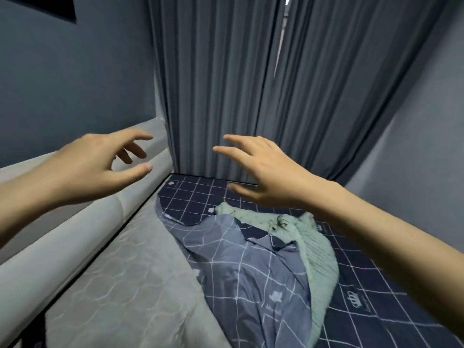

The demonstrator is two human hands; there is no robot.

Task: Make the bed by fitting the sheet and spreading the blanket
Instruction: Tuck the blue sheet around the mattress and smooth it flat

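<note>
Grey-blue walls and heavy pleated curtains close behind the bed, with a padded pale headboard running along the left side. Bare quilted mattress exposed beside it. Dark grid-patterned sheet spread over the far and right part of the bed only, its near edge folded back on itself so the paler underside shows in a rumpled ridge down the middle. Mint-green knitted blanket bunched on top of the sheet, just right of that ridge and touching it.

Left hand and right hand both raised above the bed, fingers spread and loosely bent, holding nothing, apart from each other and clear of the fabric.

Sheet probably thin, light and limp: likely to slide easily over the mattress but to wrinkle and drag rather than move as one piece. Best taken at the folded-back edge near the ridge (a corner, if one can be found in the folds, would serve better), then drawn left toward the headboard. Blanket soft, bulkier, stretchy in the knit; apt to snag on fingers.

In the way: blanket lying on the sheet, so likely to ride along or weigh the fabric down unless lifted off first. Narrow dark gap between mattress and headboard tight for tucking.
</note>
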